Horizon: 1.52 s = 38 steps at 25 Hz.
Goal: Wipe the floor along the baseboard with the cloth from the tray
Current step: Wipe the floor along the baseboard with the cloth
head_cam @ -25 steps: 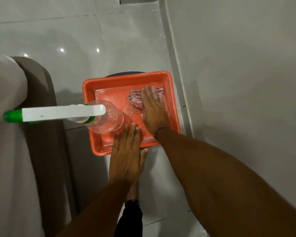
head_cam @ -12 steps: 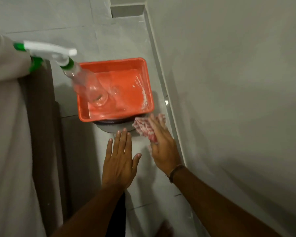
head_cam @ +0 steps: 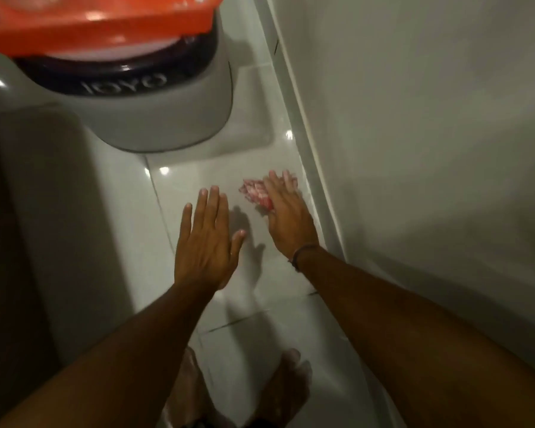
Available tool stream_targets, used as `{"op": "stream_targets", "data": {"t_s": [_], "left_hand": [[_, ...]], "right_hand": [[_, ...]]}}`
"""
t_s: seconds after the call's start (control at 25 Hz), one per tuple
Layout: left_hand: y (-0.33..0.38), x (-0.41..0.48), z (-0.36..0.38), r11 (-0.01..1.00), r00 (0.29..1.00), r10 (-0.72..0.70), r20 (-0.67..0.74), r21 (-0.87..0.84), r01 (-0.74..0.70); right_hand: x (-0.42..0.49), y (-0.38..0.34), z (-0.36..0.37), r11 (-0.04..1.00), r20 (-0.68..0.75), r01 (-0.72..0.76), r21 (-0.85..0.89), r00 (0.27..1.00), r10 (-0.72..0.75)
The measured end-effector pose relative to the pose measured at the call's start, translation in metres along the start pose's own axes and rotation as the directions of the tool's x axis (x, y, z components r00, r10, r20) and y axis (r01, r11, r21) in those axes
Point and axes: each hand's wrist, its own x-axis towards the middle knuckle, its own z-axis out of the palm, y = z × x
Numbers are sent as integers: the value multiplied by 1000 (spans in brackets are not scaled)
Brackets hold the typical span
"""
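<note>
A red-and-white patterned cloth (head_cam: 254,191) lies on the pale tiled floor (head_cam: 198,180) right beside the baseboard (head_cam: 309,168). My right hand (head_cam: 286,217) lies flat on the cloth, fingers stretched over it, pressing it to the floor. My left hand (head_cam: 206,242) hovers open just left of it, palm down, holding nothing. The orange tray (head_cam: 99,29) sits at the top left on a grey stool with a black rim (head_cam: 130,112).
The grey wall (head_cam: 430,149) fills the right side. A dark grey piece of furniture (head_cam: 44,211) runs along the left. My bare feet (head_cam: 284,393) stand on the tiles at the bottom.
My right hand took the cloth out of the tray and brought it down to the floor by the baseboard. The view dropped lower; the spray bottle is out of sight.
</note>
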Motion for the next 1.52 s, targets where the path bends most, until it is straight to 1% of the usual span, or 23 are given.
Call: {"op": "stream_targets", "data": {"t_s": [0.04,0.12,0.2,0.24,0.32,0.4,0.56,0.64,0.68,0.88,1.04,1.12,1.32,1.52], "left_hand": [[-6,15,16,1000,1000,-14,-16,-9,14],[-19,42,55,999,999,-43,-15,-15,43],[-30,62,92,998,999,-44,1,-36,44],[-34,66,108,998,999,-45,-14,-41,44],[-43,70,135,999,989,-36,-141,-14,35],[-49,75,151,1000,970,-16,-244,13,20],[-51,74,160,1000,965,4,-263,9,-2],[-53,76,159,1000,967,10,-256,13,-7],[-55,75,160,1000,965,12,-262,20,-7],[-56,74,164,999,959,24,-283,42,-12],[-57,80,161,998,960,25,-279,66,-7],[-54,80,161,997,959,32,-281,73,-12],[-53,79,158,999,962,21,-274,52,-7],[-51,79,156,999,961,16,-276,51,-2]], "right_hand": [[16,10,15,999,-15,13,-37,1000,-14],[34,34,55,991,31,39,-130,999,-36],[34,53,90,967,74,85,-242,995,-69],[33,61,104,952,62,112,-285,993,-98],[48,70,118,930,-18,148,-335,986,-163],[89,69,113,929,-120,153,-336,972,-204],[174,72,78,935,-148,60,-349,982,-119],[190,70,71,937,-161,13,-348,984,-73],[190,69,70,937,-160,11,-348,984,-71],[164,83,62,956,-110,53,-288,990,-88],[134,95,69,947,-64,35,-319,996,-58],[118,101,72,950,-63,21,-312,997,-43],[57,121,84,977,-94,6,-213,995,-27],[-34,153,110,966,-130,-27,-256,991,-7]]}}
